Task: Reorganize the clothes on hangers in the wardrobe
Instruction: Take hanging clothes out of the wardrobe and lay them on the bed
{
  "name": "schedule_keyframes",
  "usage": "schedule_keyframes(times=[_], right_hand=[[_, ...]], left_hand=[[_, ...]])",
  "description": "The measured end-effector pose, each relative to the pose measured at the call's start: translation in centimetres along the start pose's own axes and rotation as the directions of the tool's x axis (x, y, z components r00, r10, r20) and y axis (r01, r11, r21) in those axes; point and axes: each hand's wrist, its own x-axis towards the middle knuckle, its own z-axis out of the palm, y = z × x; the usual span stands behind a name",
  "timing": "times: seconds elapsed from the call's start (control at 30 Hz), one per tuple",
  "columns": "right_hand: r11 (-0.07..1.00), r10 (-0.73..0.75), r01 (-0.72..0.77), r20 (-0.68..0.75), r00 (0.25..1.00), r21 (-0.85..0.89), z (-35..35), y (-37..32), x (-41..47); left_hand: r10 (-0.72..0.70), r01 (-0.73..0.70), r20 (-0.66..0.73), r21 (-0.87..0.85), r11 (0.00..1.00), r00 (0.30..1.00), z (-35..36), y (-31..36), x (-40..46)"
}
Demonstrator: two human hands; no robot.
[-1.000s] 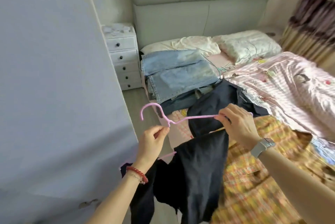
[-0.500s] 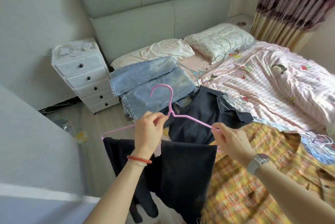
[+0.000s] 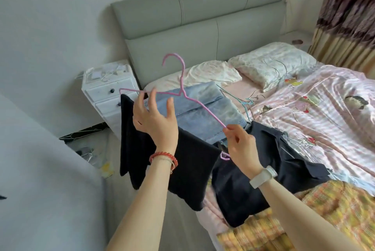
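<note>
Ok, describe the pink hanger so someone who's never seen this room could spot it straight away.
Start at the grey padded headboard, then look in front of it, above the folded jeans on the bed. The pink hanger is held up there, the right hand pinching its right end, a black garment draped over it. Thin, pink and raised, unlike the pale wire hangers lying on the bed.

Smooth pink hanger (image 3: 183,93), matt black cloth (image 3: 190,169), glossy satin quilt (image 3: 324,112)
</note>
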Motion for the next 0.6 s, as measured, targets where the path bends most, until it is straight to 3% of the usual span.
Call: schedule_keyframes(times=[0.17,0.27,0.4,0.5,0.6], right_hand=[[0.979,0.123,-0.104,-0.100,0.987,0.176,2.4,3.7,9.7],[0.943,0.234,-0.189,-0.145,0.961,0.273,4.2,7.0,14.5],[0.874,0.452,-0.401,-0.159,0.878,0.274,8.3,14.8,20.6],[0.848,0.529,-0.526,-0.050,0.847,0.066,11.3,21.1,22.6],[0.840,0.528,-0.518,0.021,0.849,-0.160,12.9,26.5,23.0]], left_hand=[[0.062,-0.079,0.223,0.071,0.994,0.973,8.2,-0.4,3.1],[0.069,-0.151,0.413,0.170,0.974,0.908,13.6,-2.4,4.0],[-0.051,-0.225,0.685,0.307,0.925,0.726,22.3,-7.0,2.7],[-0.212,-0.256,0.819,0.394,0.883,0.532,26.7,-11.0,-0.3],[-0.352,-0.251,0.864,0.453,0.855,0.358,29.6,-14.4,-2.8]])
